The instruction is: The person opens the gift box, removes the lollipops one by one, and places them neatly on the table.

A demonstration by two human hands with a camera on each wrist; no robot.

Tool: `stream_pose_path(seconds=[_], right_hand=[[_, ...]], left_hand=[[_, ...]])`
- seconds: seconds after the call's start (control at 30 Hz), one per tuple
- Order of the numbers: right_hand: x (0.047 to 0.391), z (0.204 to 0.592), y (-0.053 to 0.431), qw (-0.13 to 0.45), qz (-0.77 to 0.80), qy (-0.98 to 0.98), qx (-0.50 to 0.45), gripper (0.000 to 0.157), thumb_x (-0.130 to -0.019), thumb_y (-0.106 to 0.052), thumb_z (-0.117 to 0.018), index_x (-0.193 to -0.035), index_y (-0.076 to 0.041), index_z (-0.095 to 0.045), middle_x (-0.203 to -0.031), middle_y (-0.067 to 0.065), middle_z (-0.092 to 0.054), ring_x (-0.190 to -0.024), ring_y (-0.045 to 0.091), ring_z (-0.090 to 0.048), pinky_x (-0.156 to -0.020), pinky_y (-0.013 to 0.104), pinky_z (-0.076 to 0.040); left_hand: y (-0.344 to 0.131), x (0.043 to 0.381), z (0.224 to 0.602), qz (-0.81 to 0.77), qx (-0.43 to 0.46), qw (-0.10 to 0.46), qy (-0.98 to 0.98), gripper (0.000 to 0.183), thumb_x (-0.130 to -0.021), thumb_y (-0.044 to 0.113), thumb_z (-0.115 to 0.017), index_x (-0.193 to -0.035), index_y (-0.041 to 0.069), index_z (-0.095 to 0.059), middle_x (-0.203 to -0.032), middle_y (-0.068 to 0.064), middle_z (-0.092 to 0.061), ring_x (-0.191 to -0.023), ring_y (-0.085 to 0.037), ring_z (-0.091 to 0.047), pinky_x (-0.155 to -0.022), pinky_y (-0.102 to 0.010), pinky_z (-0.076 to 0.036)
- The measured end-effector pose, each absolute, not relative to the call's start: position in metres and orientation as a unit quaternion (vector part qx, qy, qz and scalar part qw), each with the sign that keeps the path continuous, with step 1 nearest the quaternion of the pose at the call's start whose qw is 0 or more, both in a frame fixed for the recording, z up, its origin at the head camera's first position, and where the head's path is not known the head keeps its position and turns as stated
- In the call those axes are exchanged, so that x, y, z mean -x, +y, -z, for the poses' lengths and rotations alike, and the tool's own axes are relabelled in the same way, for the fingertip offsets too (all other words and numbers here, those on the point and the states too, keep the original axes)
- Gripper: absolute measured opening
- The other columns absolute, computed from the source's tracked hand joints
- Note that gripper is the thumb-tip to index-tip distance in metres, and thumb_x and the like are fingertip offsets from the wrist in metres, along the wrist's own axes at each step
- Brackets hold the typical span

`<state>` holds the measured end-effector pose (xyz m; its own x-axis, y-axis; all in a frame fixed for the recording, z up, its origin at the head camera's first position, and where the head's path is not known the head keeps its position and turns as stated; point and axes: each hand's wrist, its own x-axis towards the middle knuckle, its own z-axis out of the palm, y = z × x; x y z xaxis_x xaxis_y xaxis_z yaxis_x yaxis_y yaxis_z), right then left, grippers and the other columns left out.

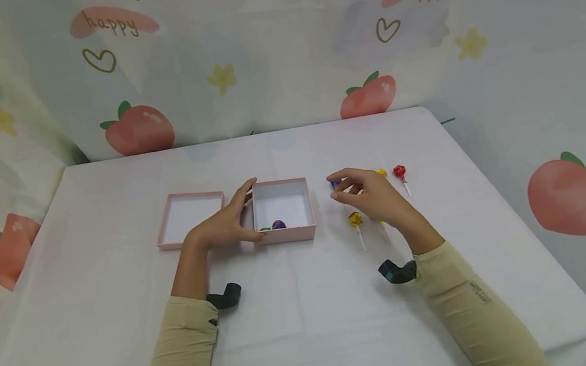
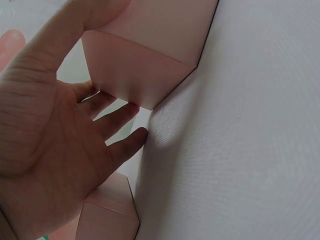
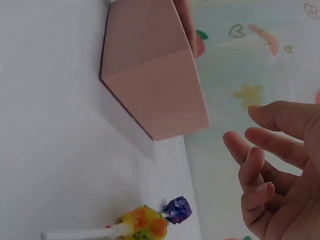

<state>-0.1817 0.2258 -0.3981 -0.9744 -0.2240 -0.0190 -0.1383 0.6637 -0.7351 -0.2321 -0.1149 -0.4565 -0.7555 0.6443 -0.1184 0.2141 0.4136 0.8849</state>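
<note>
A pink box with a white inside stands at the middle of the table, holding a purple lollipop and a bit of something green beside it. My left hand grips the box at its left side, thumb at the front wall and fingers spread along the left wall to the back corner. My right hand, with nothing in its loosely bent fingers, hovers right of the box above some lollipops. Under its fingertips in the head view lies another purple lollipop; nearer lies a yellow lollipop.
The pink box lid lies inside-up left of the box. A red lollipop lies at the right, and a yellow one shows partly behind my right hand. All rest on a white-covered table before a fruit-print cloth backdrop.
</note>
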Motion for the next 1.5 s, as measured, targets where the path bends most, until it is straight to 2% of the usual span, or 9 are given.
stream_pose_path(seconds=[0.17,0.27,0.4,0.57,0.63,0.87,1.2,1.5], right_hand=[[0.188,0.396,0.209,0.059,0.397,0.907,0.129,0.037,-0.099,-0.025,-0.073,-0.135,-0.015,-0.068,-0.107,0.004,-0.072,-0.088,0.025,-0.059,-0.065,0.033,-0.051],[0.191,0.397,0.199,0.071,0.395,0.905,0.138,0.038,-0.099,-0.024,-0.073,-0.135,-0.015,-0.068,-0.109,0.002,-0.074,-0.09,0.024,-0.06,-0.07,0.035,-0.049],[0.193,0.397,0.186,0.086,0.399,0.899,0.159,0.038,-0.099,-0.022,-0.073,-0.136,-0.016,-0.068,-0.11,0.001,-0.075,-0.094,0.023,-0.063,-0.077,0.039,-0.051],[0.197,0.395,0.17,0.096,0.387,0.897,0.19,0.037,-0.099,-0.021,-0.073,-0.135,-0.018,-0.069,-0.109,-0.002,-0.074,-0.093,0.022,-0.063,-0.078,0.039,-0.052],[0.199,0.394,0.165,0.098,0.389,0.894,0.201,0.036,-0.099,-0.019,-0.072,-0.135,-0.017,-0.069,-0.11,-0.001,-0.075,-0.09,0.022,-0.064,-0.076,0.038,-0.052],[0.206,0.397,0.152,0.124,0.397,0.882,0.22,0.038,-0.099,-0.014,-0.071,-0.137,-0.012,-0.067,-0.11,0.001,-0.074,-0.087,0.02,-0.065,-0.072,0.036,-0.052],[0.216,0.398,0.135,0.167,0.358,0.89,0.228,0.039,-0.099,-0.016,-0.071,-0.137,-0.006,-0.066,-0.111,0.007,-0.074,-0.099,0.024,-0.068,-0.086,0.04,-0.056],[0.221,0.395,0.124,0.2,0.309,0.907,0.204,0.038,-0.099,-0.019,-0.072,-0.133,-0.004,-0.066,-0.104,0.009,-0.072,-0.092,0.023,-0.068,-0.08,0.039,-0.057]], left_hand=[[-0.114,0.232,0.458,-0.476,-0.263,0.23,0.807,0.126,-0.079,0.027,-0.092,-0.167,0.024,-0.001,-0.172,0.0,-0.004,-0.156,-0.021,-0.015,-0.122,-0.047,-0.018],[-0.114,0.232,0.46,-0.474,-0.267,0.229,0.807,0.127,-0.079,0.026,-0.092,-0.167,0.023,-0.001,-0.172,-0.002,-0.004,-0.156,-0.023,-0.014,-0.122,-0.049,-0.017],[-0.114,0.232,0.46,-0.47,-0.267,0.227,0.81,0.127,-0.079,0.027,-0.092,-0.167,0.023,-0.001,-0.172,-0.003,-0.004,-0.156,-0.024,-0.014,-0.122,-0.049,-0.016],[-0.114,0.231,0.459,-0.463,-0.26,0.226,0.817,0.126,-0.079,0.027,-0.091,-0.167,0.025,-0.001,-0.172,-0.001,-0.004,-0.156,-0.024,-0.015,-0.123,-0.049,-0.016],[-0.115,0.231,0.459,-0.463,-0.256,0.227,0.818,0.126,-0.079,0.028,-0.091,-0.167,0.026,-0.001,-0.172,0.0,-0.005,-0.156,-0.023,-0.015,-0.123,-0.049,-0.016],[-0.115,0.231,0.46,-0.466,-0.264,0.227,0.813,0.126,-0.08,0.028,-0.091,-0.167,0.022,0.0,-0.172,-0.002,-0.004,-0.156,-0.024,-0.014,-0.122,-0.051,-0.015],[-0.115,0.232,0.458,-0.476,-0.27,0.23,0.805,0.124,-0.081,0.027,-0.09,-0.167,0.023,0.0,-0.172,-0.002,-0.005,-0.156,-0.023,-0.014,-0.122,-0.051,-0.018],[-0.116,0.233,0.457,-0.474,-0.272,0.229,0.805,0.124,-0.081,0.026,-0.09,-0.167,0.024,-0.001,-0.172,-0.001,-0.005,-0.156,-0.022,-0.015,-0.121,-0.05,-0.019]])
